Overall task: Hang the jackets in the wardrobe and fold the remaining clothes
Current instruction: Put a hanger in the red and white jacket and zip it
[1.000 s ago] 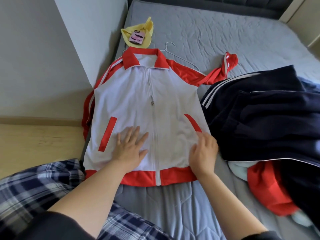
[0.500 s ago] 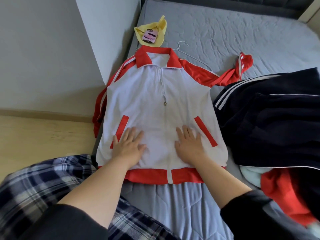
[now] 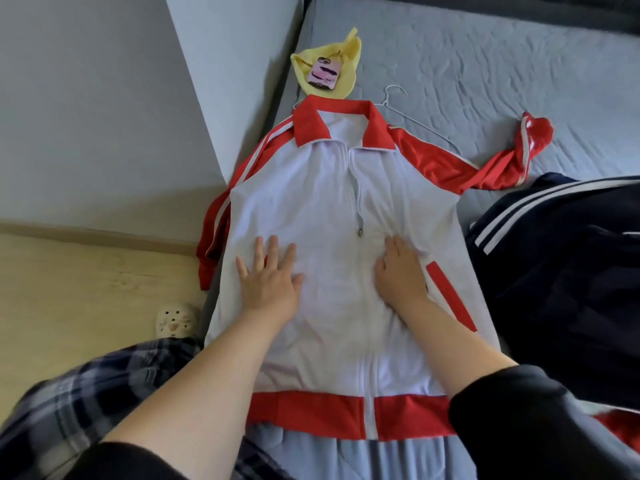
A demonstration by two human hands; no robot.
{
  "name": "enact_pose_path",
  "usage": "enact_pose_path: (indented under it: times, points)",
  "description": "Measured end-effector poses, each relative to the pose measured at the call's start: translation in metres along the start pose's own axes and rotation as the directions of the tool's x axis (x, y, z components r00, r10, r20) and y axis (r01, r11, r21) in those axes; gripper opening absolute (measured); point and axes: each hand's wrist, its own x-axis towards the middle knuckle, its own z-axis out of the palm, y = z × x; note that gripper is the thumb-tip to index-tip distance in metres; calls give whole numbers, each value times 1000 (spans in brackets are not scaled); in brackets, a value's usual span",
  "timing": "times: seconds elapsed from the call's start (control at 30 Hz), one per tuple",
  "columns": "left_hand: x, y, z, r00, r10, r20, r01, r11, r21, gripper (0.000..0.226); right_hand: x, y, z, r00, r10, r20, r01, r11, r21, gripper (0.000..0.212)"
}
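On the bed (image 3: 485,64), my left hand (image 3: 268,282) and right hand (image 3: 398,271) press flat, fingers straight, on the jacket (image 3: 311,188); its overhanging sleeve (image 3: 213,244) may drag it floorward.

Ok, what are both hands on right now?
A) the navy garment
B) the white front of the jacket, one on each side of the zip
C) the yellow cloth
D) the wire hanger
B: the left hand and right hand lie flat with straight fingers on the white front of the red-and-white jacket, on either side of its zip.
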Motion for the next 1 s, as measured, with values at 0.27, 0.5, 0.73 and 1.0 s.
enact_pose_path:
  times: [0.27,0.5,0.73,1.0]
  points:
    - [76,46,-13,999,48,11,-47,997,-66,59,68,0,-16,997,73,8,-74,995,61,23]
    - [156,69,-20,998,55,-13,-56,995,-83,63,118,-3,-8,970,137,199,-132,990,-41,32]
    - [192,76,7,987,43,-155,-64,989,-133,76,168,-9,-30,889,109,445,-80,993,-84,34]
    - [197,74,23,959,11,-283,-57,986,-158,75,191,0,-36,932,54,-357,9,985,173,21]
